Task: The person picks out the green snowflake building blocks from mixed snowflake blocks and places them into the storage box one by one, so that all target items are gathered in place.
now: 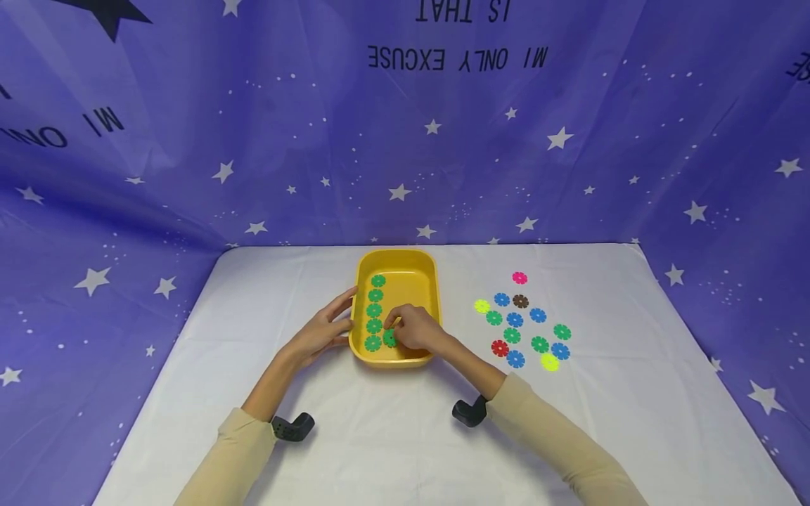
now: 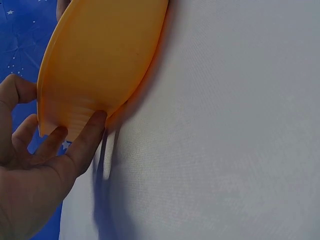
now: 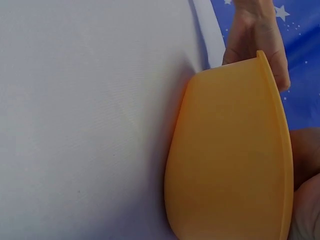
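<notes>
Fingers (image 1: 393, 313), right hand (image 1: 415, 327), at edge of green disc (image 1: 389, 339), 5 discs (image 1: 374, 310) alongside

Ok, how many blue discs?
5, all on the cloth right of the tray: a far disc, a middle-left disc, a middle-right disc, a near-left disc and a near-right disc. The right hand could hide more inside the tray.

Left arm (image 1: 237, 450) and right arm (image 1: 557, 443) both reach forward, converging. Left hand (image 1: 315, 336): fingers (image 1: 340, 301) spread, slightly bent; thumb (image 2: 87, 142) apart from them. Right hand (image 1: 415, 329): angled inward, fingers bent, index finger (image 1: 392, 315) curved downward. Hands near each other, not touching.
</notes>
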Demonstrator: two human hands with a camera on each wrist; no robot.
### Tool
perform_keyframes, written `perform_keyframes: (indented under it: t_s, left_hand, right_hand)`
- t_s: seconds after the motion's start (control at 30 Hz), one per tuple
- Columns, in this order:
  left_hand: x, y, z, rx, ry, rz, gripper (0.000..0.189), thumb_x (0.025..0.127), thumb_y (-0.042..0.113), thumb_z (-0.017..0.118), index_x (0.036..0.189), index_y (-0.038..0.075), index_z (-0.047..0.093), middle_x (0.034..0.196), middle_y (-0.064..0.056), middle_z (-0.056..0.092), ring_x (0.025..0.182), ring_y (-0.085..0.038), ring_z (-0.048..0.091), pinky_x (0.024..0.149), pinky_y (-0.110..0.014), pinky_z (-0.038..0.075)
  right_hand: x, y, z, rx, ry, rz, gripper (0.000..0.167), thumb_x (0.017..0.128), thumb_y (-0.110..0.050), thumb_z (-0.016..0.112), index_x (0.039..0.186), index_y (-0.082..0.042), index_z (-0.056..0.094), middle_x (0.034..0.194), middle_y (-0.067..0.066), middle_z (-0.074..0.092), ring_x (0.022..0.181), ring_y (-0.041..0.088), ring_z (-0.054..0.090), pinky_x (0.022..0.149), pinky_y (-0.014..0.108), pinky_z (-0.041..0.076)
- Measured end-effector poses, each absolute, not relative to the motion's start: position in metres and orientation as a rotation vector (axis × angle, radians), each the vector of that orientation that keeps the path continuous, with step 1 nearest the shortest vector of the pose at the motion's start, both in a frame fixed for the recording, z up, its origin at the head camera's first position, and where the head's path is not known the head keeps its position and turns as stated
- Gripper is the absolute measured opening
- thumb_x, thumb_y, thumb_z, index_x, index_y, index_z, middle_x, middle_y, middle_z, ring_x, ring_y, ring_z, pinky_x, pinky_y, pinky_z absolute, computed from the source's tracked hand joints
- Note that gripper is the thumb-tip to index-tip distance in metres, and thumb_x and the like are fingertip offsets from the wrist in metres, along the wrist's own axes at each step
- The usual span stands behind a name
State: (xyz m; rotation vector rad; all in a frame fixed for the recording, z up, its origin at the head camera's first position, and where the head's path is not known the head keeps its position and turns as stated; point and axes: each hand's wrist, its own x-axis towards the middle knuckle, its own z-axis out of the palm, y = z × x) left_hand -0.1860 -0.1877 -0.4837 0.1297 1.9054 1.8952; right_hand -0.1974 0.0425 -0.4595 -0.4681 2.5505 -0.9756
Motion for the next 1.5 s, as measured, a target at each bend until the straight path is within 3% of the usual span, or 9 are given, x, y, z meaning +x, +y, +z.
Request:
perform_keyframes:
  t_s: [0.57,0.8,1.13,1.3,1.5]
  left_hand:
    - [-0.186,-0.187,-0.485,0.120,1.911,1.887,0.077,0.094,0.002,0.053,0.161,0.024,0.021,0.165,-0.010,0.013,0.129,-0.041,0.049,0.094,-0.042,0.054]
    - [-0.186,-0.186,-0.485,0.107,1.917,1.875,0.078,0.094,0.003,0.053,0.161,0.025,0.021,0.166,-0.011,0.012,0.129,-0.042,0.048,0.095,-0.042,0.053]
    - [-0.186,-0.188,-0.485,0.101,1.923,1.886,0.078,0.094,0.002,0.053,0.161,0.026,0.021,0.165,-0.011,0.013,0.128,-0.041,0.049,0.095,-0.041,0.054]
    - [-0.185,-0.188,-0.483,0.105,1.929,1.876,0.077,0.094,0.002,0.053,0.161,0.025,0.021,0.165,-0.011,0.013,0.127,-0.041,0.050,0.094,-0.041,0.054]
    - [-0.185,-0.188,-0.481,0.098,1.929,1.867,0.078,0.093,0.003,0.054,0.161,0.023,0.021,0.165,-0.011,0.013,0.129,-0.040,0.048,0.096,-0.042,0.053]
  right_hand:
    - [-0.194,0.039,-0.463,-0.502,2.653,-0.785,0.028,0.082,0.008,0.059,0.097,-0.009,0.075,0.083,-0.001,0.063,0.080,0.020,0.054,0.065,0.027,0.045]
    - [-0.191,0.053,-0.445,-0.530,2.629,-0.984,0.023,0.089,0.003,0.058,0.105,-0.005,0.073,0.079,0.002,0.064,0.066,0.014,0.056,0.057,0.024,0.047]
    - [-0.186,0.113,-0.417,-0.455,2.598,-1.307,0.017,0.092,-0.004,0.067,0.107,-0.007,0.073,0.091,0.003,0.067,0.078,0.019,0.065,0.065,0.028,0.058]
    - [-0.183,0.158,-0.427,-0.423,2.671,-1.380,0.017,0.091,-0.007,0.070,0.108,-0.008,0.073,0.098,0.005,0.070,0.088,0.024,0.067,0.072,0.032,0.060]
    - [-0.182,0.212,-0.458,-0.272,2.752,-1.357,0.025,0.091,-0.010,0.072,0.116,-0.005,0.070,0.109,0.011,0.068,0.095,0.029,0.065,0.070,0.033,0.058]
